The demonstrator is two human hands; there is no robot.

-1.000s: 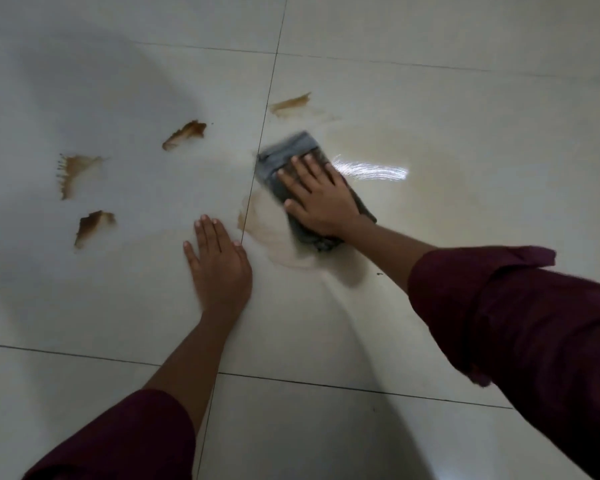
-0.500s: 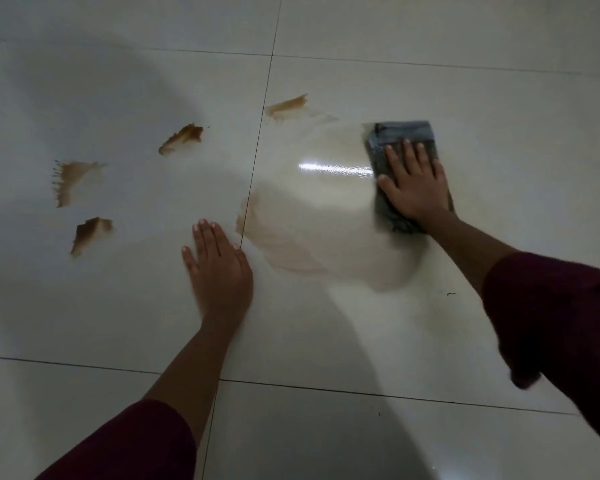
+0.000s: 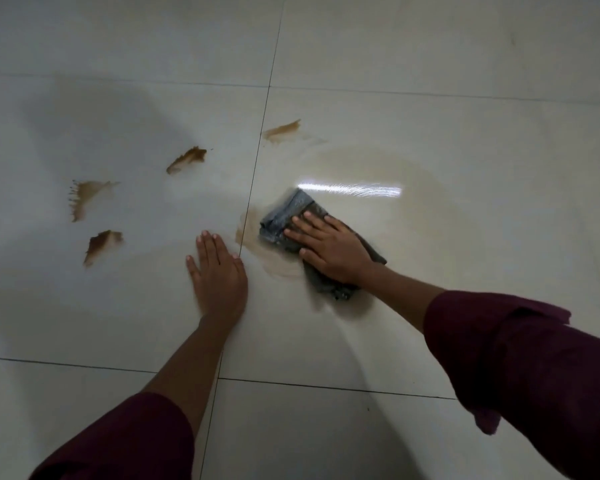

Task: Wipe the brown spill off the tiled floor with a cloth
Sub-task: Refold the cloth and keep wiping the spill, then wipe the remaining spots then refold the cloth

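We see a grey cloth [image 3: 291, 216] lying flat on the tiled floor [image 3: 430, 116].
Around it we find a pale brown smear [image 3: 278, 265]; four darker brown splashes [image 3: 187, 159] sit apart, leftward.

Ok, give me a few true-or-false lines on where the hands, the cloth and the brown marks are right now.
1. The right hand presses flat on the grey cloth. True.
2. The left hand holds a second cloth. False: it rests flat on the bare floor tile, holding nothing.
3. Four separate brown splashes lie beyond the cloth, among them the splash near the tile seam and the leftmost splash. True.
4. The cloth lies on the tile left of the seam. False: it lies just right of it.
5. The floor is wiped clean. False: a pale brown smear is beside the cloth.
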